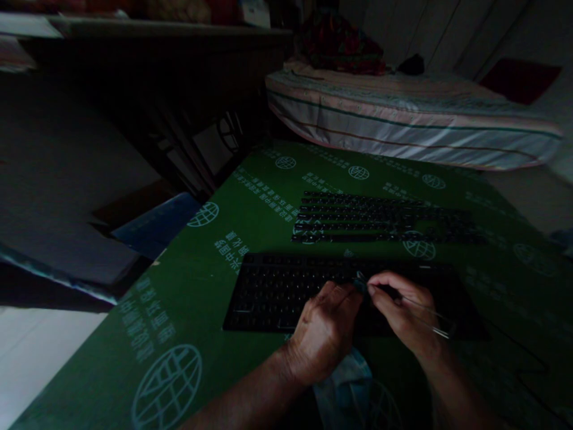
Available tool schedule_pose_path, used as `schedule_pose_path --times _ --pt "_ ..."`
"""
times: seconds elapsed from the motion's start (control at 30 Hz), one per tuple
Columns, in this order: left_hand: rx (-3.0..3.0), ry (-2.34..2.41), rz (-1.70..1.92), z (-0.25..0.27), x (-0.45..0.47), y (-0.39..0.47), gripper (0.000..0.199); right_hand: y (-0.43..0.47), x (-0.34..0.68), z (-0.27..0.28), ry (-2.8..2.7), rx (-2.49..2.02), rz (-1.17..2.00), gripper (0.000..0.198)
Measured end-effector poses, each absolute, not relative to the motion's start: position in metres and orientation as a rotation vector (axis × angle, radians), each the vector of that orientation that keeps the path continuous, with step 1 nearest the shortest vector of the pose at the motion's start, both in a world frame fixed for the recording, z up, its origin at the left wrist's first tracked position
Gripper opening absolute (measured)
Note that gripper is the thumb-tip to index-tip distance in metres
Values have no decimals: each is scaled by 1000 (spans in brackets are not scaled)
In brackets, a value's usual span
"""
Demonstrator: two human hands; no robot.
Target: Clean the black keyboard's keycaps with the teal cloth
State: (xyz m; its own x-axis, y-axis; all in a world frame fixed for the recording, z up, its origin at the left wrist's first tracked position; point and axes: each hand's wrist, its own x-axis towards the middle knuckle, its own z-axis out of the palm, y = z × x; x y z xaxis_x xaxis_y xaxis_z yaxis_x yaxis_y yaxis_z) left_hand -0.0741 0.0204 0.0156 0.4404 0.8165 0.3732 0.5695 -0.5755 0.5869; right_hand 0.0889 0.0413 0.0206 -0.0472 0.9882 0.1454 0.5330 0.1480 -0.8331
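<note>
over the right-hand part of a black keyboard [268,292], laid across a green tabletop [192,304], a bluish cloth [347,382] is pinched at the fingertips of the left hand [329,322] and is seen again beneath that wrist. a thin metal tool [441,332] is grasped by the thumb and forefinger of the right hand [407,307], just beside the left fingertips. beyond the keyboard, black keycaps [349,218] are set out in rows.

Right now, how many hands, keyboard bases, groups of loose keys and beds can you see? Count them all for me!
Hands: 2 (left hand, right hand)
Keyboard base: 1
Group of loose keys: 1
Bed: 1
Total: 5
</note>
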Motion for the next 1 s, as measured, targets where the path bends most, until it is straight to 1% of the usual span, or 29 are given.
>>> schedule_pose_path --times 0.33,0.53,0.83,1.0 --pt "2297 1223 946 15 -76 19 24 43 87 25 -1530 -1537 984 15" --pt "2287 1277 947 13 -76 16 23 47 82 24 -1568 -1516 1010 14" --pt "2323 1305 826 15 -76 17 18 61 80 36 -1686 -1507 1014 11" --pt "2315 1303 795 14 -76 17 19 66 84 31 -1729 -1554 1077 14"
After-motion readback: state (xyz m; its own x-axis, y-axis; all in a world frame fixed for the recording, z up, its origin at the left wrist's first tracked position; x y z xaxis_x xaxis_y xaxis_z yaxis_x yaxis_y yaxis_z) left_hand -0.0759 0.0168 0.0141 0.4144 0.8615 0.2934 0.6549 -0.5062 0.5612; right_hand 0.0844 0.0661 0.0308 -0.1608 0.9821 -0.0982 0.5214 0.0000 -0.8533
